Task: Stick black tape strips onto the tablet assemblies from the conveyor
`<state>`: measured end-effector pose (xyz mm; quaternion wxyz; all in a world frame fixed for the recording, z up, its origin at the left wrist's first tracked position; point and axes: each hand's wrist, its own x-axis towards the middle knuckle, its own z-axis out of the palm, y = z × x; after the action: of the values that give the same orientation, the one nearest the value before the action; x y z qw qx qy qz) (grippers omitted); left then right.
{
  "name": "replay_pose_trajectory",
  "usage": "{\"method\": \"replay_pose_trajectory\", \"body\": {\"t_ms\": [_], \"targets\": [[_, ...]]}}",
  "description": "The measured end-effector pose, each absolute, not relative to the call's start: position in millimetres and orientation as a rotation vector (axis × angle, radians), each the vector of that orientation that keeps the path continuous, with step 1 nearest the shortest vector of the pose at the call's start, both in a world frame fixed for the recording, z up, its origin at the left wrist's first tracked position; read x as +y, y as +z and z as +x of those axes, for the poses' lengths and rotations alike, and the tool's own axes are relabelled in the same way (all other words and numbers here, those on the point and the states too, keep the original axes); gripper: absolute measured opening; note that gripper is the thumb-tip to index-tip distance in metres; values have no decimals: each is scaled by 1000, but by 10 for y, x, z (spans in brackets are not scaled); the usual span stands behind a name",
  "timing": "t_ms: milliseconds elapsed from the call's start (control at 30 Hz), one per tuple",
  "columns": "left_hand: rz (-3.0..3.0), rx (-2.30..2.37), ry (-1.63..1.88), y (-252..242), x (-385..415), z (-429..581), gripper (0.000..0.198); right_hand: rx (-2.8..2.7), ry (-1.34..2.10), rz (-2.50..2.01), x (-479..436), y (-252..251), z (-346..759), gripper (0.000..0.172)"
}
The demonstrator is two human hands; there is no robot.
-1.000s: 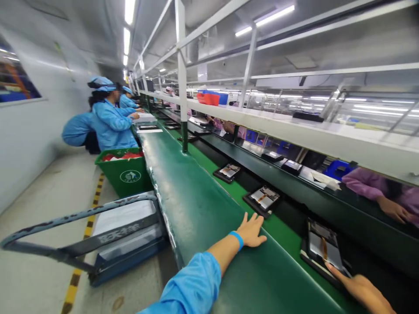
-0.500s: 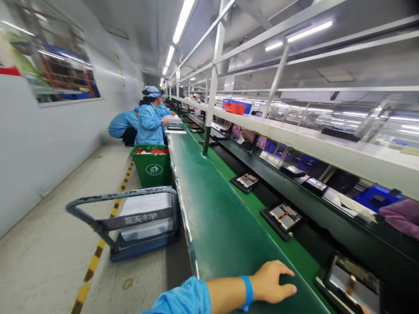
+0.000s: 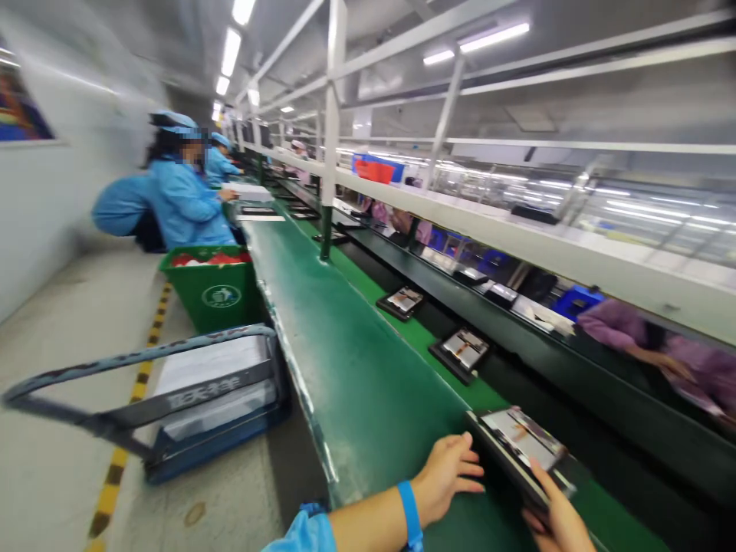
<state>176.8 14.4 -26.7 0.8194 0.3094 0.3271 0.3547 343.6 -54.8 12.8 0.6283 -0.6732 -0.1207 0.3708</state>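
Observation:
A tablet-like device with its insides exposed (image 3: 526,437) rests in a black tray (image 3: 506,465) at the lower right. My right hand (image 3: 557,510) grips the near right edge of that tray, thumb on top and fingers beneath, and one side of it is tilted up. Just left of the tray, my left hand (image 3: 451,475) hovers over the green bench (image 3: 368,383) with its fingers spread, holding nothing. A blue band (image 3: 409,512) circles my left wrist. Two more trays with opened devices, a nearer one (image 3: 460,354) and a farther one (image 3: 401,303), lie along the line.
A blue hand cart (image 3: 212,406) and a green bin (image 3: 212,287) stand left of the bench. A co-worker in blue (image 3: 187,195) is farther along. Across the line are people in pink sleeves (image 3: 621,330). A white shelf (image 3: 517,238) on posts runs above.
My right hand has come into view and taken hold of the nearest tray, raising it. My left hand has shifted slightly left. The view has swung to the right.

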Motion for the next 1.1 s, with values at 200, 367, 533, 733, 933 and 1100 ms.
{"method": "replay_pose_trajectory", "body": {"t_ms": [200, 367, 533, 733, 933, 1100], "targets": [[548, 764, 857, -71, 63, 1496, 53, -324, 1153, -1479, -866, 158, 2389, 64], [607, 882, 790, 30, 34, 880, 38, -865, 1350, -1558, -1448, 209, 2158, 48], [774, 1035, 570, 42, 194, 296, 40, -1182, 980, -1771, -2159, 338, 2278, 17], [1451, 1272, 882, -205, 239, 100, 85, -1209, 565, -1940, -2744, 225, 2712, 17], [2211, 1136, 938, -754, -123, -338, 64, -1356, 346, -2071, -3108, 70, 3022, 23], [2585, 1117, 1078, -941, -225, -287, 56, -1694, 367, -2052, -3076, 161, 3028, 19]]}}
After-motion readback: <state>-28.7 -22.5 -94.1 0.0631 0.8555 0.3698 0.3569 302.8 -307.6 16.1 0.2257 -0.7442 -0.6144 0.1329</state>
